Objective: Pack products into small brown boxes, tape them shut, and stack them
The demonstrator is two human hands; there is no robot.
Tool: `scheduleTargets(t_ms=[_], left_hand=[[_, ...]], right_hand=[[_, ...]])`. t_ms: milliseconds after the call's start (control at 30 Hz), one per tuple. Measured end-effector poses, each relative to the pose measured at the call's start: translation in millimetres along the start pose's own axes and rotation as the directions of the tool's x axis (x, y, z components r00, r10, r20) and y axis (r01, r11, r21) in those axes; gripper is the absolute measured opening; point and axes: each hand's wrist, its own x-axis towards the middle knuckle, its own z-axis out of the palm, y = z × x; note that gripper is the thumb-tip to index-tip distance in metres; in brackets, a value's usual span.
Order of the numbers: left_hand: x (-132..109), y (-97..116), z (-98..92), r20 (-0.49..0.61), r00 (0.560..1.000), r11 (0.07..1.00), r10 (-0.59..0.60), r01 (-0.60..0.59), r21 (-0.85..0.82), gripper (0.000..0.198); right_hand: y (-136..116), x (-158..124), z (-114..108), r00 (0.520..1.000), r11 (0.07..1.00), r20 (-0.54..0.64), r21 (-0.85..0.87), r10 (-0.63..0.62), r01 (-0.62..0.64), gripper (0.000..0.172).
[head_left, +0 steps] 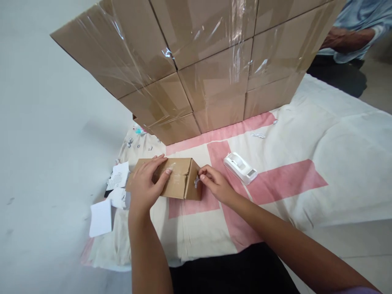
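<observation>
Indoors, a left hand (145, 183), fingers apart, braces an oblong brown cardboard box (176, 183).
The right hand (217, 184) seemingly works its end, grip unclear; the next move likely calls for steadiness.

1. Box (174, 187): matt brown cardboard, smooth on its flat sides, with shiny clear tape on top.
2. Cartons (216, 77): dull brown cardboard under glossy, wrinkled, see-through plastic film (241, 20) that throws bright streaks.
3. Dispenser (240, 166): smooth white plastic with a soft sheen.
4. Sheet (290, 143): matt cloth, softly creased.
5. Card (101, 218): plain, smooth, matt white paper.
6. Wall (45, 143): smooth, matt paint, lightly scuffed.
7. Trousers (229, 271): dull black cloth.
</observation>
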Motion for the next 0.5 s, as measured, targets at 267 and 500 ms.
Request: scheduleTargets(t_ms=[267,500], left_hand=[[4,-13,4.1,-0.011,0.996,0.996,0.085,-0.085,0.022,0.047],[-3,-24,19.9,-0.078,0.997,0.996,-0.015,0.009,-0.086,0.042]], right_hand=[[-2,-1,2,0.959,0.906,0.215,-0.341,-0.183,0.250,0.136],[-1,1,17,0.978,0.899,0.148,-0.393,-0.144,0.192,0.156]])
